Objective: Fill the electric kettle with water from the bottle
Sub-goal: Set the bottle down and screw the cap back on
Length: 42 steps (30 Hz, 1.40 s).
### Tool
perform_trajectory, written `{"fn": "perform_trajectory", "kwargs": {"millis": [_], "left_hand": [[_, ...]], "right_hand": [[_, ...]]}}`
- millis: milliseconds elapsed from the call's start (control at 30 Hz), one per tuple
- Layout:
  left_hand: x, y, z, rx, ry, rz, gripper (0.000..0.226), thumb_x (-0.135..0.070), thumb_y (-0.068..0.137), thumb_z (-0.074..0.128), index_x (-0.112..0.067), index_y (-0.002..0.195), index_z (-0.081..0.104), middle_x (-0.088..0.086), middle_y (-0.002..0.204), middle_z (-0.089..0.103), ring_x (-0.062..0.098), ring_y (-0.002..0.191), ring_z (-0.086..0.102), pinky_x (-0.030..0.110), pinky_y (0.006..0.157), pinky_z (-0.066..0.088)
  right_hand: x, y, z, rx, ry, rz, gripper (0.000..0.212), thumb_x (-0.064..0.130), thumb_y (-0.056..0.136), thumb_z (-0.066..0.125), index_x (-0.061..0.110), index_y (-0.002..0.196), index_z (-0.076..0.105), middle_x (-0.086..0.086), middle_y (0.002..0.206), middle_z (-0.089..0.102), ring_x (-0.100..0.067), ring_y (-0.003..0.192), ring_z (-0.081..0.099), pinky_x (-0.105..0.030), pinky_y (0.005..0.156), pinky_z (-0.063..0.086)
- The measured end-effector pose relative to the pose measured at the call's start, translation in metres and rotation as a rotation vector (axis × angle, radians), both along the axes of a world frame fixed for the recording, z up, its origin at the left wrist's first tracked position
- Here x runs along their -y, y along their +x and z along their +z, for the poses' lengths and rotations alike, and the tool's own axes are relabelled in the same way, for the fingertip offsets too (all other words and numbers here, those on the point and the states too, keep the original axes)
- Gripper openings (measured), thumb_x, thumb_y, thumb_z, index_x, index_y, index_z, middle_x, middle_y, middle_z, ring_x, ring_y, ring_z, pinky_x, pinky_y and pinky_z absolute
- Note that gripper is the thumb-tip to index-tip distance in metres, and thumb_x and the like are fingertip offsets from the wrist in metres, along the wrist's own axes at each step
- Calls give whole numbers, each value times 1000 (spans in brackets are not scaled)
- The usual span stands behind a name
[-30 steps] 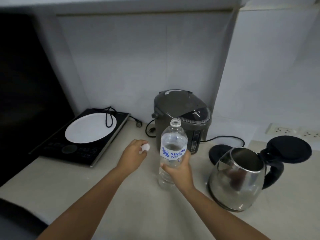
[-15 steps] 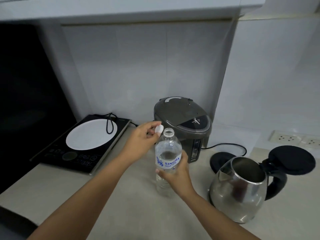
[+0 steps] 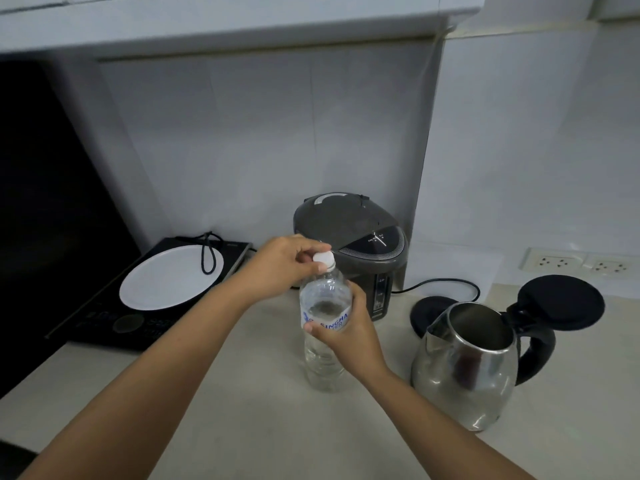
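A clear plastic water bottle (image 3: 322,362) with a blue-lettered label stands upright on the counter, roughly half full. My right hand (image 3: 349,336) wraps around its middle. My left hand (image 3: 284,268) pinches the white cap (image 3: 323,258), which sits on the bottle's neck. To the right stands the steel electric kettle (image 3: 464,372) with a black handle; its black lid (image 3: 562,303) is flipped open and the inside looks dark. The kettle is off its round black base (image 3: 426,311), which lies just behind it.
A grey electric water dispenser pot (image 3: 360,244) stands right behind the bottle, its cord running right. At left, a black induction hob (image 3: 114,327) carries a white plate (image 3: 166,282) and a coiled cord. Wall sockets (image 3: 575,263) sit at far right. Beige counter (image 3: 242,420) extends toward me.
My left hand carried the white cap from beside the bottle up to its mouth and set it on the neck. My right hand kept hold of the bottle.
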<state>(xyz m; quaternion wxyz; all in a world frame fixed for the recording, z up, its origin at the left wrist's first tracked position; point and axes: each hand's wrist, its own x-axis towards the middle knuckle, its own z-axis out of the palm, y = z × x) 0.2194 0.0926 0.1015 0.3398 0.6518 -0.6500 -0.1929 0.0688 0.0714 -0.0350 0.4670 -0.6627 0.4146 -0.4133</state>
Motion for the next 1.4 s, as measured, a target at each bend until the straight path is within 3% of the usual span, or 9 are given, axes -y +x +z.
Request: {"fn": "perform_trajectory", "kwargs": {"millis": [133,367,467,533,667,867,1000,1133,1400], "left_hand": [[3,-1,9,73,48,27,37,-22,83,81,-17,118,73,-13,82,63,4,74,61,4,62,46],[4,-12,3,56,-7,89,29,-26,76,86,-15,100,74,-6,81,67,8,73,61,26,75,53],[3,-8,0,55,-29,76,28,-27,77,86,-14,100,74,-3,86,68,5,72,58,15,69,50],[2,-4,2,55,-13,22,27,-23,82,82,-15,105,74,-1,96,70,6,79,61,8,72,48],[3,4,8,154,63,-92,29,-21,91,73,-19,120,71,1,113,67,13,102,64,26,91,52],[5,3,12,89,105,-58,25,-23,83,81,-22,106,72,-12,93,67,4,82,62,12,73,48],[6,-5,5,66,51,92,36,-32,73,88,-12,98,71,-1,87,70,9,74,61,25,69,51],[4,-9,0,65,12,107,35,-33,74,87,-13,93,67,-4,82,65,9,72,57,23,63,46],[0,11,9,96,116,-152,33,-17,95,68,-24,126,68,-6,125,66,6,111,60,4,84,41]], "right_hand": [[-4,1,1,-11,-21,-17,89,44,58,87,42,131,36,22,124,55,-1,112,57,-29,92,51],[-4,1,0,-26,-14,-33,90,45,58,87,42,132,35,20,124,56,-3,111,58,-33,92,53],[-6,2,0,-30,-24,-33,88,44,58,87,44,130,35,21,124,55,-2,111,58,-31,91,53],[-6,2,0,-31,-29,-34,89,46,58,86,42,131,36,20,124,55,-2,111,58,-31,91,52],[-6,3,1,-39,-31,-29,91,47,58,86,42,133,35,20,126,55,-3,113,57,-30,92,52],[-7,2,2,-44,-32,-23,88,44,59,86,43,132,35,23,124,54,0,112,56,-30,93,52],[-7,2,2,-44,-29,-21,87,44,60,87,44,130,35,22,124,55,-1,112,57,-30,93,52],[-7,3,3,-35,-21,-19,84,42,61,87,50,126,34,22,123,56,2,111,57,-26,91,51],[-8,5,1,-39,-26,-29,87,43,60,88,47,129,35,23,124,55,1,113,57,-26,92,50]]}}
